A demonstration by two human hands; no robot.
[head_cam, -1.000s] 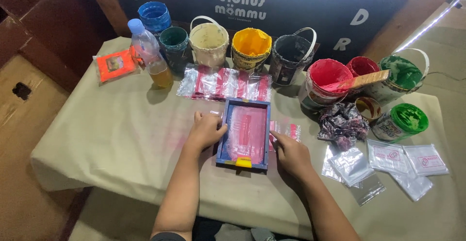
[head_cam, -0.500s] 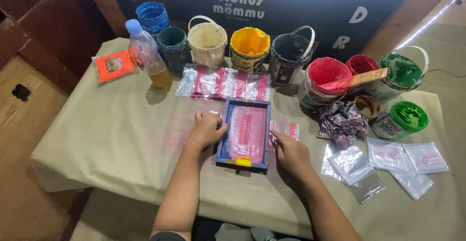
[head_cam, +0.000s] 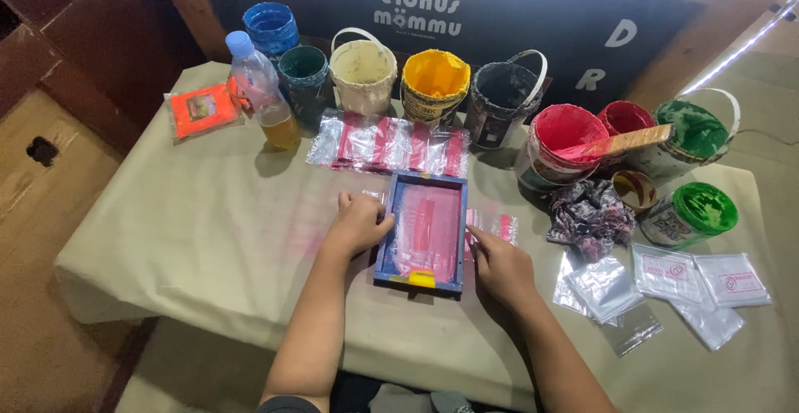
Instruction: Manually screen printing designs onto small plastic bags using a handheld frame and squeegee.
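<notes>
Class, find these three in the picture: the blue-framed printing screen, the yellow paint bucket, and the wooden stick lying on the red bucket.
blue-framed printing screen (head_cam: pixel 425 228): head view, pink-stained mesh centre.
yellow paint bucket (head_cam: pixel 435 76): head view, yellow inside.
wooden stick (head_cam: pixel 626 141): head view, mid-length.

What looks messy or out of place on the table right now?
Little stands out. A faint pink smear stains the cloth left of the left hand. The paint buckets are crusted with dried paint, and a stained rag lies crumpled. Both hands, right hand too, flank the blue frame, which sits square.

Place: small screen-printing workshop
Signs: paint buckets (head_cam: pixel 434 85), blue printing frame (head_cam: pixel 422 233), ink-stained tabletop (head_cam: pixel 208 221), printed plastic bags (head_cam: pixel 388 143)
</notes>
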